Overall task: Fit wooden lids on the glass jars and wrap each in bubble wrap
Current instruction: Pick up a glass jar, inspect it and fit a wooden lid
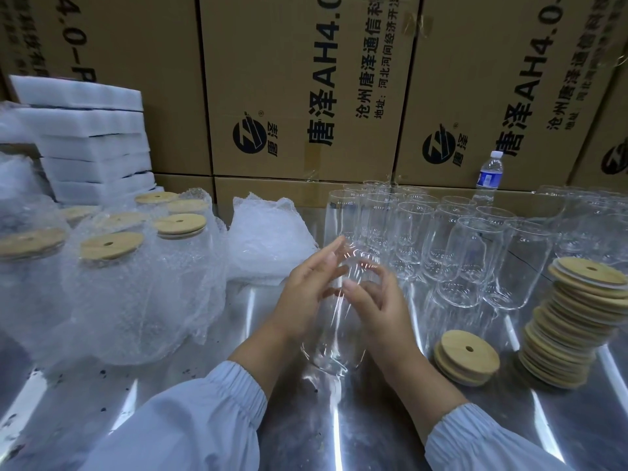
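Note:
A clear lidless glass jar stands on the shiny metal table between my hands. My left hand lies against its left side with straight fingers. My right hand curls its thumb and fingers round the jar's upper part. To the right lie two loose wooden lids, and beyond them a leaning stack of wooden lids. Several lidless jars stand behind them. At the left stand several lidded jars wrapped in bubble wrap.
A crumpled pile of bubble wrap lies behind my left hand. White foam sheets are stacked at the back left. Cardboard boxes wall off the rear, and a water bottle stands against them.

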